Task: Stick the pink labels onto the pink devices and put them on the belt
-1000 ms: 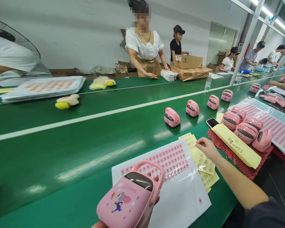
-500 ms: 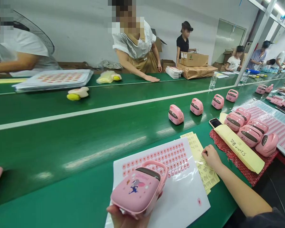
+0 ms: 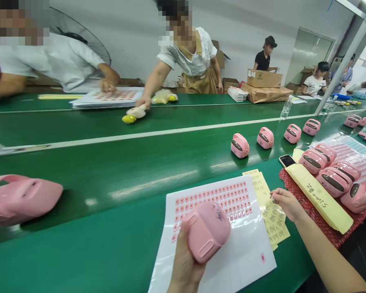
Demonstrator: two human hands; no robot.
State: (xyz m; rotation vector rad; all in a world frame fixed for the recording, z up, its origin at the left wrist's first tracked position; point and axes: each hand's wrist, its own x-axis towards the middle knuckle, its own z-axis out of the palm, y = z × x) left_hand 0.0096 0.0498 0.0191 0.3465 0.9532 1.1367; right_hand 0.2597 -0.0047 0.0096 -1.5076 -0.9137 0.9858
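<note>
My left hand (image 3: 184,258) is wrapped round a pink plastic device (image 3: 208,232) with rounded corners. The device is tilted above a white sticker sheet (image 3: 232,260) with rows of small pink stickers. Its smooth underside or side faces me, and part of the printed picture shows at the top right. My right hand (image 3: 288,203) is closed in a pinch over yellow label sheets (image 3: 270,215) printed with small text. A tiny pale sticker (image 3: 273,198) seems to be between the fingertips, too small to make out clearly.
Another pink device (image 3: 24,199) lies on the green belt (image 3: 116,162) at left. Several more devices (image 3: 265,138) stand at right and on red bubble wrap (image 3: 320,236), beside a folded yellow paper stack (image 3: 319,197) and a phone (image 3: 287,160). Co-workers sit opposite; one person's hand (image 3: 144,101) touches a white-and-yellow item.
My left hand has turned the device over, so its picture faces away. My right hand has lifted slightly, with a pale bit at its fingertips. A co-worker has reached to the white-and-yellow item.
</note>
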